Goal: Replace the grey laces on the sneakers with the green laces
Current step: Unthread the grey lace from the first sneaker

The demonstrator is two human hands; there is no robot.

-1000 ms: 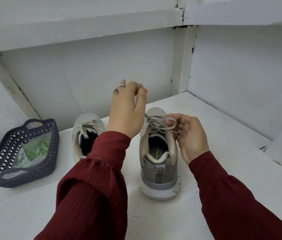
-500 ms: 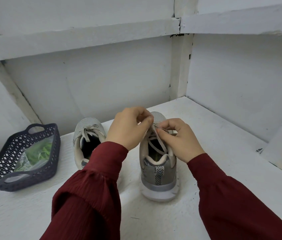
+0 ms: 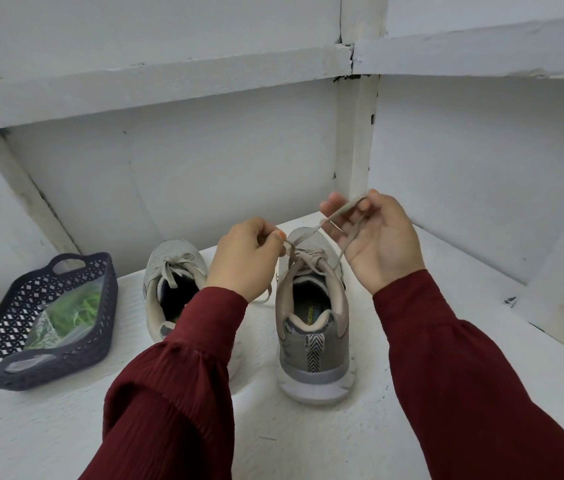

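Right sneaker (image 3: 311,317) on desk (image 3: 308,441), heel toward camera. Left hand (image 3: 242,258) pinches its grey lace (image 3: 337,213) at the tongue; right hand (image 3: 382,242) grips the lace raised above the toe. Green laces (image 3: 77,308) (bagged) in basket (image 3: 102,344), far left.

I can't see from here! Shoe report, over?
Left hand pinches grey lace at the sneaker. Right hand holds its end raised. Green laces bagged in basket. Nothing blocking.

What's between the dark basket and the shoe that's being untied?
The other sneaker, tied with its grey lace, stands between the basket and that shoe. A left sleeve crosses in front. The head view shows it.
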